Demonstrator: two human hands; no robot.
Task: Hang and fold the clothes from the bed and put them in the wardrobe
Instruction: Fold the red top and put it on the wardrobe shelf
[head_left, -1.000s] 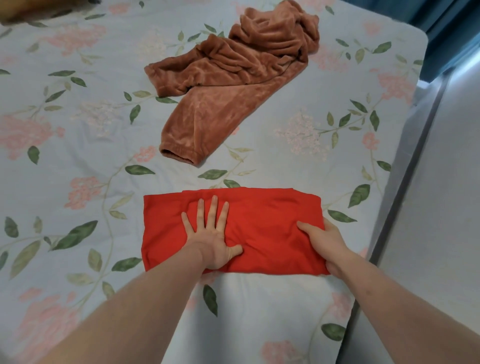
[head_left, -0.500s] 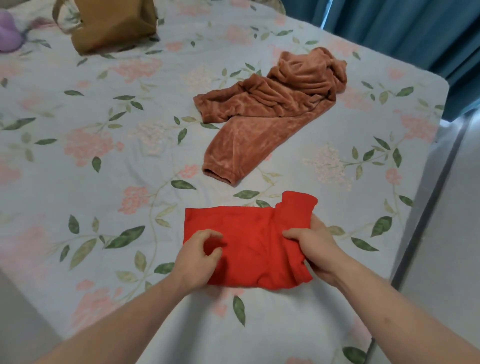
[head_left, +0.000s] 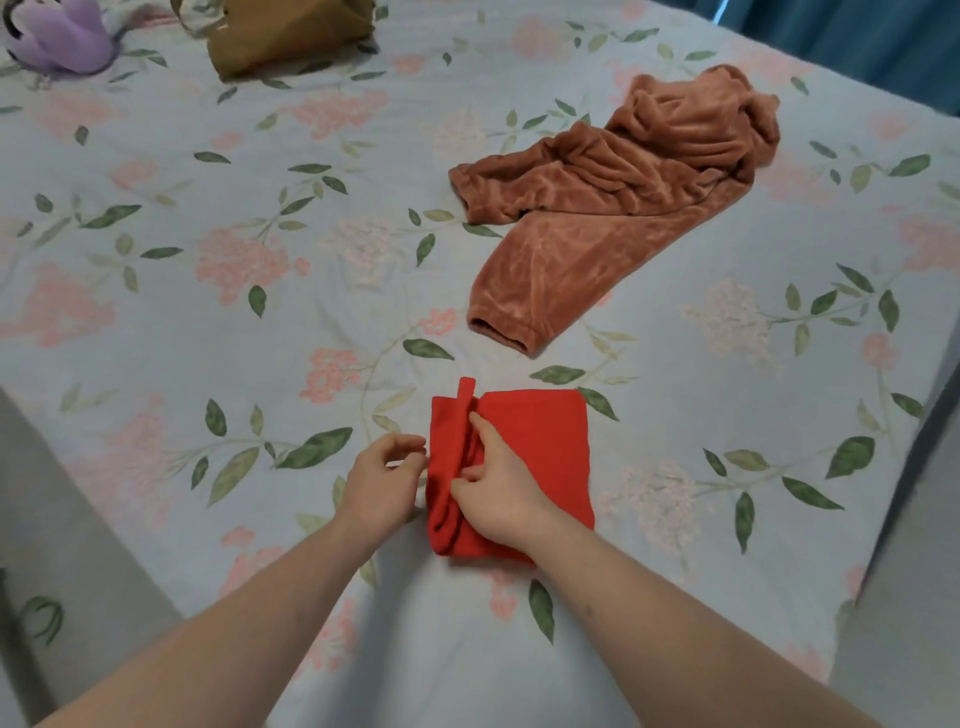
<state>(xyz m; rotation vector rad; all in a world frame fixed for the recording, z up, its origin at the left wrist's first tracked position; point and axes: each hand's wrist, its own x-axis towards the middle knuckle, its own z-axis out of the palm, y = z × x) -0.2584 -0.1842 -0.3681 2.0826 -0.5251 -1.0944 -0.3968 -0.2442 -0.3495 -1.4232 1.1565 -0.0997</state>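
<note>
A red garment (head_left: 540, 441) lies folded into a small square on the floral bed sheet (head_left: 260, 338), near the front edge. My right hand (head_left: 501, 491) rests on its left half and pinches the raised fold that runs along that side. My left hand (head_left: 382, 483) sits just left of the garment, fingers curled, with the fingertips at its left edge. A rust-brown velvety garment (head_left: 613, 208) lies crumpled and unfolded farther back on the right.
A brown bag (head_left: 285, 31) and a purple soft item (head_left: 57, 36) sit at the far left of the bed. A teal curtain (head_left: 857, 31) hangs at the far right. Pale floor (head_left: 893, 597) borders the bed's right edge.
The red garment has been folded over from right to left into a smaller square. My right hand crossed to the left side with the fold, and my left hand shifted to the left edge.
</note>
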